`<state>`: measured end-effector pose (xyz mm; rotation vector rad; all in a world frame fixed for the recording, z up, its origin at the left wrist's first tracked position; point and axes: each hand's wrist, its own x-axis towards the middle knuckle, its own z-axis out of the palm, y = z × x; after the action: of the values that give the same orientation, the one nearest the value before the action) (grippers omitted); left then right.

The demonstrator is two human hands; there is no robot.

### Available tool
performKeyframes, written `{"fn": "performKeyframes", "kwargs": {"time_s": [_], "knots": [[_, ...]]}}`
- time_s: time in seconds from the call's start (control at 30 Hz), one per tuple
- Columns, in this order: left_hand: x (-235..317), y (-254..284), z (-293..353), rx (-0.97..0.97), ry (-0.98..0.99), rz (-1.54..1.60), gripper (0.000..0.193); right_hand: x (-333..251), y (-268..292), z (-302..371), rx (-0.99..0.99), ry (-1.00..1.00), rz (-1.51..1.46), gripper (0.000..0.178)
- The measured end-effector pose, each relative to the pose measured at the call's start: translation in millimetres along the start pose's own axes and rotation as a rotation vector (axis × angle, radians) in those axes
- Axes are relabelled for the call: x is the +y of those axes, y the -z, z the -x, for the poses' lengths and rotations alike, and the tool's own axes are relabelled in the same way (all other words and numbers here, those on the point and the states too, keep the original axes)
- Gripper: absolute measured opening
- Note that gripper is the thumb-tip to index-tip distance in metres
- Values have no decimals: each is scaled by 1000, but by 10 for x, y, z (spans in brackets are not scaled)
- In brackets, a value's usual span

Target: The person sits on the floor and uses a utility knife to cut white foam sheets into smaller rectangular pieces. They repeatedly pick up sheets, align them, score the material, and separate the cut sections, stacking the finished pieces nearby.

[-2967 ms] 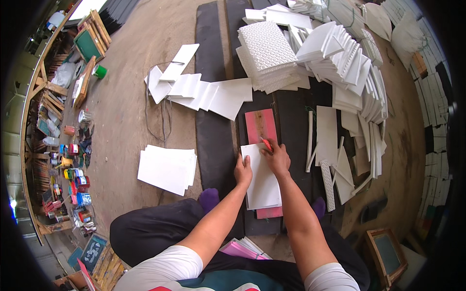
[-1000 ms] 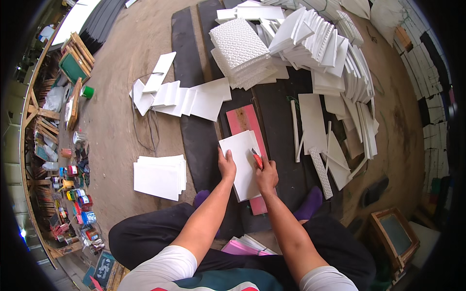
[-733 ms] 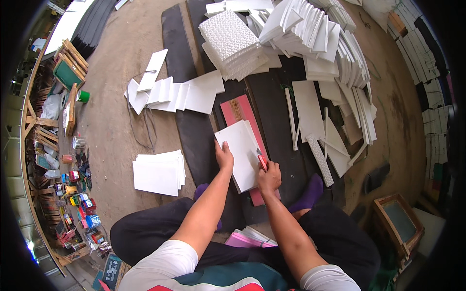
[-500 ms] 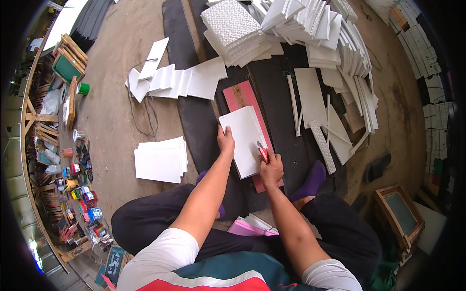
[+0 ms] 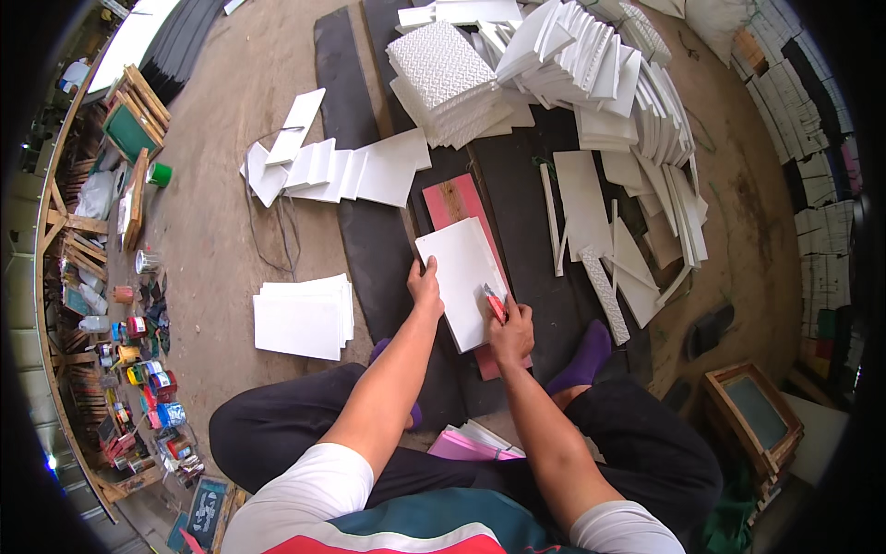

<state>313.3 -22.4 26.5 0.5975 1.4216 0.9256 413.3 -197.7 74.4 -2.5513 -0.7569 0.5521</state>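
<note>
A short stack of white rectangular sheets (image 5: 454, 277) lies tilted on a pink board (image 5: 449, 205), which rests on black matting. My left hand (image 5: 425, 288) grips the stack's left edge, thumb on top and the other fingers hidden along the side. My right hand (image 5: 511, 334) is wrapped round a red box cutter (image 5: 496, 305) near the stack's lower right edge. Its blade points up and left over the top sheet; whether it touches the sheet I cannot tell.
Left are a neat pile of white sheets (image 5: 300, 319) and a fanned row of white pieces (image 5: 346, 171). Large white stacks (image 5: 572, 74) stand at the far side; offcut strips (image 5: 604, 291) lie right. Paint cans (image 5: 161, 383) line the left. A wooden frame (image 5: 752, 406) sits lower right.
The sheets in the stack sit closer together, with less fanning at the right edge. The box cutter has shifted slightly left over them. The whole view has moved a little.
</note>
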Motion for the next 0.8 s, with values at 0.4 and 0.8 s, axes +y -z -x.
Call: {"fn": "performKeyframes", "kwargs": {"time_s": [0.4,0.8], "knots": [[41,27,184,-49,-53,-320,38,17,162,-134,-147,-129,-36,72],[63,-85,185,-108,-54,-319,50,100,20,-3,-66,-139,-69,64]]}}
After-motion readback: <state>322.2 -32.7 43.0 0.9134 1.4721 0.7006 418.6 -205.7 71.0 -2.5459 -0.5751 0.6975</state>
